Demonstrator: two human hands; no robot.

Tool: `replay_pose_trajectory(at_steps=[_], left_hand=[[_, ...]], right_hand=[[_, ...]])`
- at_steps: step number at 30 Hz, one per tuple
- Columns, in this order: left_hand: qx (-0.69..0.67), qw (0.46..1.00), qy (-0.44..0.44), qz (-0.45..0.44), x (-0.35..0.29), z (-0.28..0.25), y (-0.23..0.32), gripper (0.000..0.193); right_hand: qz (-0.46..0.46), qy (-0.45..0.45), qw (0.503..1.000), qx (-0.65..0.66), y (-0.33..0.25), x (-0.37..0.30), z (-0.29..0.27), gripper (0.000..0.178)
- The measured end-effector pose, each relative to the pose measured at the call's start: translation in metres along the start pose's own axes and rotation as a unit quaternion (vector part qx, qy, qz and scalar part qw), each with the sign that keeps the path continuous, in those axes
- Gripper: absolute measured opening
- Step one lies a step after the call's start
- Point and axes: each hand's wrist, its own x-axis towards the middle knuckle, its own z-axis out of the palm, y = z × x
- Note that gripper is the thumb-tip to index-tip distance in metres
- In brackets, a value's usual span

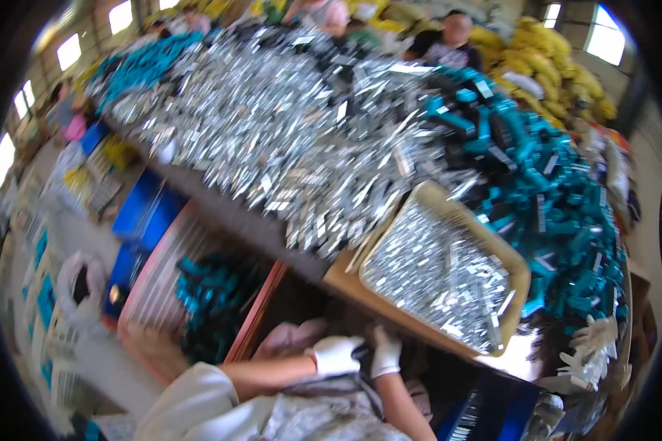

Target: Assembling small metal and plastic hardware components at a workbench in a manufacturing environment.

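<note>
White gloves cover the left hand (336, 354) and right hand (386, 351) at six o'clock. A tan tray (515, 259) at four o'clock holds shiny silver strips (438, 275). The silver heap (272, 125) glitters toward twelve o'clock; teal and black pieces (544, 191) spread at three o'clock. Yellow sacks (559, 66) sit at one o'clock, a blue crate (143, 213) at nine.

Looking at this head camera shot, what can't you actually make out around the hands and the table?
- What the left hand and right hand hold: a dark item between the white gloves, blurred.
- Silver pieces in the cardboard tray: too small and smeared to identify.
- Teal items in the pink crate: motion blur hides their shape.
- Lower right corner: cut off by the fisheye rim.
</note>
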Motion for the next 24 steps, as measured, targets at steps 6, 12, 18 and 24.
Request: replay_pose_trajectory(at_steps=[6, 12, 18, 24], left_hand=[[-0.444, 0.861, 0.179, -0.171, -0.130, -0.148, 0.021, 0.050], [-0.396, 0.806, 0.399, -0.188, -0.200, -0.173, -0.035, 0.049], [-0.001, 0.908, 0.359, -0.215, -0.188, -0.164, -0.142, 0.066], [0.284, 0.921, 0.176, -0.200, -0.148, -0.155, -0.220, 0.050]], right_hand=[[0.211, 0.007, 0.939, 0.272, 0.045, -0.026, -0.095, 0.040], [0.181, -0.059, 0.976, 0.107, 0.029, -0.030, -0.046, 0.032], [0.058, -0.107, 0.990, -0.068, 0.036, -0.042, -0.025, 0.028], [0.106, -0.041, 0.994, 0.002, 0.038, -0.042, -0.032, 0.029]])
